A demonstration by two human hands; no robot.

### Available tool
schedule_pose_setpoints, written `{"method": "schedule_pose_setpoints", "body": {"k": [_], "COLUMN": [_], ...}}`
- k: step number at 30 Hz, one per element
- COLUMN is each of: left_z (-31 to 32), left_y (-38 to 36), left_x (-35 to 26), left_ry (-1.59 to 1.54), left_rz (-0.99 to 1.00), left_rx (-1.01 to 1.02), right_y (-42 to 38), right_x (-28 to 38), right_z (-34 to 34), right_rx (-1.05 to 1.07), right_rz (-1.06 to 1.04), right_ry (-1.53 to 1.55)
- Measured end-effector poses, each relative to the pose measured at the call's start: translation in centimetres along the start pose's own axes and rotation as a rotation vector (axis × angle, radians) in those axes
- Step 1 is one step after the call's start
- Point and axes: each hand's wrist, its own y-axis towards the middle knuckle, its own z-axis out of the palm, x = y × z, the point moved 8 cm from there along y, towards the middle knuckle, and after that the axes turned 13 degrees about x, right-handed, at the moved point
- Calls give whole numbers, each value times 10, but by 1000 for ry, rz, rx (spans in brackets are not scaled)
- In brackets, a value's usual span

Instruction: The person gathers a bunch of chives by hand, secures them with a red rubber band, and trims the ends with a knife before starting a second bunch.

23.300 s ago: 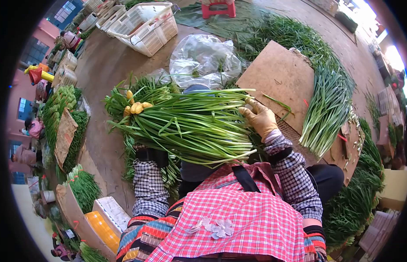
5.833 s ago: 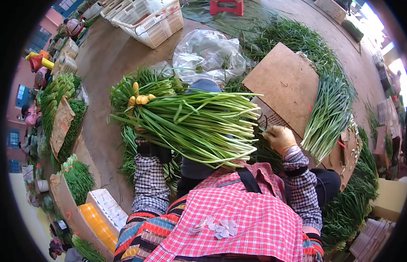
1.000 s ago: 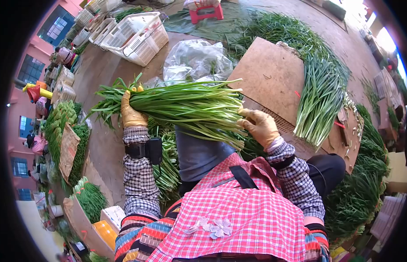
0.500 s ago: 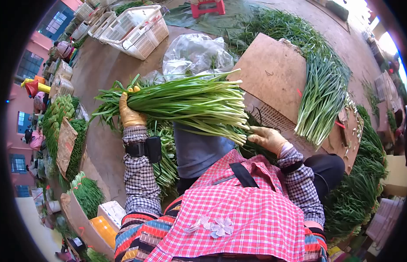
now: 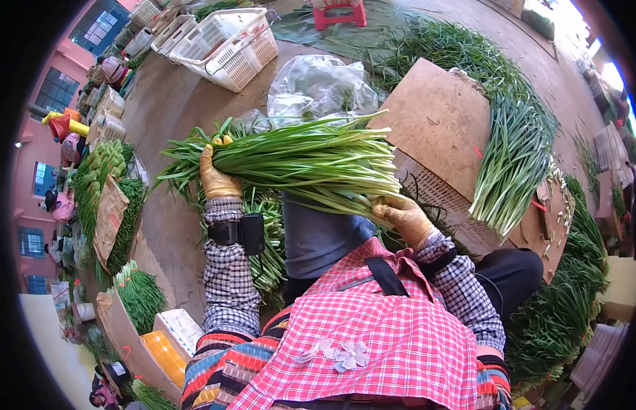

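My left hand (image 5: 219, 180), in a yellowish glove, is wrapped around the leafy end of a thick bunch of Chinese chives (image 5: 308, 160). The bunch lies sideways above my knee (image 5: 318, 239), its pale stem ends pointing right. My gloved right hand (image 5: 408, 220) pinches at the lower stem ends, fingers closed on a few chive stalks; the fingertips are partly hidden. Beneath my left forearm, more chives (image 5: 267, 263) lie by my leg. To the right, a loose pile of chives (image 5: 506, 164) rests along a brown board (image 5: 437, 113).
A white plastic crate (image 5: 243, 58) and a crumpled clear plastic bag (image 5: 318, 85) lie ahead. At the top is a red stool (image 5: 340, 15). Greens (image 5: 564, 301) are heaped at my right. A yellow box (image 5: 163, 355) and bundled greens (image 5: 137, 301) stand at the left, with other people beyond.
My right hand has shifted slightly left and up onto the stem ends, its fingers closing more tightly there. The whole view has slid a little to the right; my left hand keeps its hold.
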Motion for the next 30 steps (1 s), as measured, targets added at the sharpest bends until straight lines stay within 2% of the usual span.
{"method": "schedule_pose_setpoints", "body": {"k": [2, 3, 4, 5, 6, 7, 10, 11, 13, 16, 18, 19, 22, 24, 26, 30], "left_z": [0, -2, -5, -8, -12, -15, -18, -15, -7, -6, -5, -5, 2, 10, 18, 24], "left_y": [-1, 0, 1, 3, 5, 8, 10, 9, 1, 4, 6, 5, 1, 1, -3, 2], "left_x": [0, -1, -2, -2, -2, -1, 3, 4, 6, 6, 0, -2, -3, -1, 0, 2], "left_ry": [9, 16, 22, 14, 5, -5, -34, -54, -51, -26, 9, 31, 11, -63, -106, -147], "left_rz": [1, 4, 6, 1, -7, -14, -51, -53, -59, -34, 0, 11, 11, -6, -39, -46], "left_rx": [-10, -16, -23, -10, 4, 21, 30, 41, 34, 46, 73, 92, 176, 270, 320, 389], "right_y": [-12, -24, -34, -42, -59, -72, -84, -72, -54, -30, -19, -19, -34, -42, -44, -2], "right_x": [10, -2, -2, -29, -16, -21, -16, -7, 15, 23, 22, 14, 52, 85, 133, 148], "right_z": [-11, -31, -54, -93, -93, -108, -108, -93, -51, -10, -1, -17, -38, -38, -1, 26], "right_rx": [-48, -135, -171, -217, -232, -233, -291, -234, -106, -6, 37, -17, -303, -456, -521, -469], "right_rz": [-52, 104, 117, 159, 530, 770, 773, 410, 193, -52, -8, 193, 69, -296, -432, -291], "right_ry": [-12, -21, -344, -538, -885, -1301, -1310, -1235, -749, -446, -521, -737, -1103, -942, -1245, -1515]}}
